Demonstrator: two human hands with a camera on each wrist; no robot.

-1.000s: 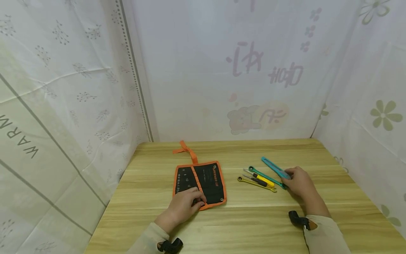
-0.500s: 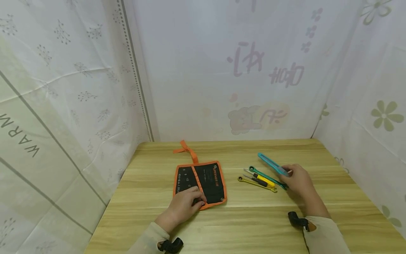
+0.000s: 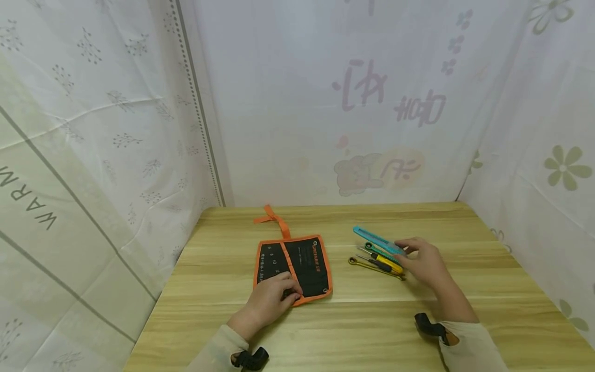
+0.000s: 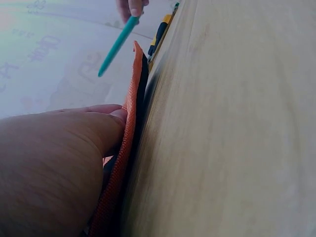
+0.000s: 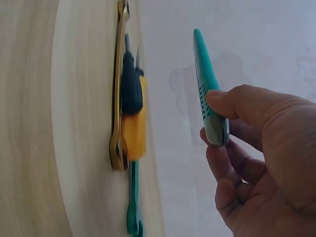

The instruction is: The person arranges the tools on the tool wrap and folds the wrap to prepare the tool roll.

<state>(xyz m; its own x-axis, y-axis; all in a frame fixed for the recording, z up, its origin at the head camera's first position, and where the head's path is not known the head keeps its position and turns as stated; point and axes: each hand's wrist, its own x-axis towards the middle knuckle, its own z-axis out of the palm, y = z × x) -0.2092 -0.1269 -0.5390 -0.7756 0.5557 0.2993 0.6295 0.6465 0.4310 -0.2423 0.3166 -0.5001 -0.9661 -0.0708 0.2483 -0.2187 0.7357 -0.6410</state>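
My right hand (image 3: 425, 263) pinches one end of a teal utility knife (image 3: 377, 241) between thumb and fingers. In the right wrist view the knife points away from the palm, raised off the table. My left hand (image 3: 274, 299) is at the near edge of a black tool pouch (image 3: 310, 266) with orange trim, its thumb and fingers pinching that edge. The left wrist view shows the pouch's orange border (image 4: 129, 113) lifted slightly at the fingertips. The pouch lies flat otherwise, and the left hand covers part of its near left corner.
Below the knife lie a green ratchet wrench (image 3: 369, 246), a yellow-handled screwdriver (image 3: 393, 266), a black-handled screwdriver (image 3: 382, 266) and a gold ratchet wrench (image 3: 367, 265). An orange tie strap (image 3: 281, 226) extends from the pouch's far edge. Patterned curtains (image 3: 297, 103) enclose the wooden table (image 3: 344, 330).
My right hand has moved left with the utility knife, which now passes over the green wrench and points further left. The left hand and pouch have stayed in place.
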